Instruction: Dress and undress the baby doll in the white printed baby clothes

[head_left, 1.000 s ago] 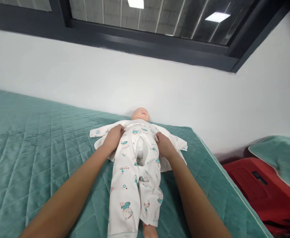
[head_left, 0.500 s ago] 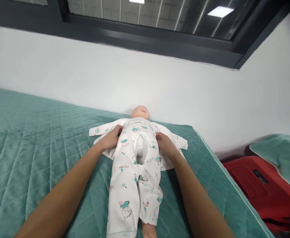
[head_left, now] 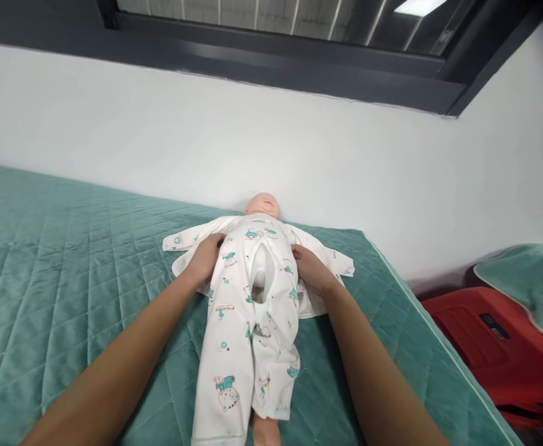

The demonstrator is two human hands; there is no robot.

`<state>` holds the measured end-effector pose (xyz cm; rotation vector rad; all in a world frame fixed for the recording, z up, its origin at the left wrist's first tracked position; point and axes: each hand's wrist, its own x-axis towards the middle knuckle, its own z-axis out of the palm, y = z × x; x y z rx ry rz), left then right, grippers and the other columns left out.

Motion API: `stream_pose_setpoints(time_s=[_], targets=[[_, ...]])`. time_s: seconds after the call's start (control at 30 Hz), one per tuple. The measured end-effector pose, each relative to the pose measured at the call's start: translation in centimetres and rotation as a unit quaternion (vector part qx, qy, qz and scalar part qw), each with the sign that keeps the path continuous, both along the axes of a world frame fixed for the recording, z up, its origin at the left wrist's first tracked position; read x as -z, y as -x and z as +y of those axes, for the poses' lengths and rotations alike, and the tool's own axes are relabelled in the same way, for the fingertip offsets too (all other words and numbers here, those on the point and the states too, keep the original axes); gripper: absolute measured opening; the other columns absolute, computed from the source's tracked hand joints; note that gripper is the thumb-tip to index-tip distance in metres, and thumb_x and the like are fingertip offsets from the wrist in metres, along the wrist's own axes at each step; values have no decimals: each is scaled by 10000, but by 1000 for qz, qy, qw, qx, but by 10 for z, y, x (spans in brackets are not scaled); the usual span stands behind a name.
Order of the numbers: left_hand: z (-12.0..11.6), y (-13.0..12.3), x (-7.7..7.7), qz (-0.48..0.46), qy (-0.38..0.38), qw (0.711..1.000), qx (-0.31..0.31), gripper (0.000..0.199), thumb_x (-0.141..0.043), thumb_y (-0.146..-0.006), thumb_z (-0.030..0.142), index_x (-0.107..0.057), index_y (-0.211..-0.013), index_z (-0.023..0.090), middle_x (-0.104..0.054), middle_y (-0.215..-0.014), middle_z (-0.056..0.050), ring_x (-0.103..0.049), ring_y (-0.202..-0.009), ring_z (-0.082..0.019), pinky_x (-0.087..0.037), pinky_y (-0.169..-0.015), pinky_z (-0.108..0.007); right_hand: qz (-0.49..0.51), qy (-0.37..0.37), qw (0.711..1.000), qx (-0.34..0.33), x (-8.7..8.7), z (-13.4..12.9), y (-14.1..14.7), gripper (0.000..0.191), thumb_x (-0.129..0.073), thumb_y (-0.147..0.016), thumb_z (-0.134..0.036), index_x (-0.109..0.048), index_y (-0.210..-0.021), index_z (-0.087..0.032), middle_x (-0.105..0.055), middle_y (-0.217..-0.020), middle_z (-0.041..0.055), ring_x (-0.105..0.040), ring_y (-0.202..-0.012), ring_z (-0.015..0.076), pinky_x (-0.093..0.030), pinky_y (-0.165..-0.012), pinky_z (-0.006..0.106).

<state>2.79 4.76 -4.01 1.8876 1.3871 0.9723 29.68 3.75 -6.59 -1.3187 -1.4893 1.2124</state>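
A baby doll lies on its back on a green quilted bedspread, its head against the wall. White printed split-crotch baby trousers cover it from chest to legs, and one foot shows below a cuff. A matching baby top is spread around it with both sleeves out sideways. My left hand is closed at the left side of the trousers near the waist, its fingertips partly hidden. On the opposite side, my right hand has its curled fingers on the trousers' edge.
The quilted bedspread extends to the left, and its piped edge drops off at the right. Beyond that edge sits a red plastic object with green cloth over it. A white wall and dark window frame rise behind.
The view has tilted slightly downward. Both hands stay at the trousers' sides, and the trouser legs appear shifted slightly left.
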Motion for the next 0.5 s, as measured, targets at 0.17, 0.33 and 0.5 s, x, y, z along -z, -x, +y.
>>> stream_pose_setpoints(time_s=[0.17,0.33,0.5], targets=[[-4,-1,-5,-19,29,999,-15,264,-502,-721,313,-663,-804,120,-732,-952,-104,-617,-947,-316,-477,-864,-402,37,14,999,5,0,-2,3,337,-617,-659,-166,-625,-995,-191,-729,-975,33,-653,-834,187,-529,-700,273],[-6,-1,-8,-97,113,988,-30,253,-610,-678,335,-663,-801,121,-729,-893,-103,-614,-930,-307,-495,-772,-366,59,0,998,-8,-3,-5,6,383,-630,-663,-171,-621,-1046,-187,-726,-1029,43,-658,-870,195,-539,-707,277],[-9,-9,-6,-272,237,932,-26,249,-631,-691,321,-651,-845,127,-700,-775,-87,-646,-806,-263,-521,-710,-355,24,-19,1000,-5,-7,-8,9,329,-655,-700,-223,-684,-1027,-199,-750,-948,44,-672,-948,242,-560,-813,349]])
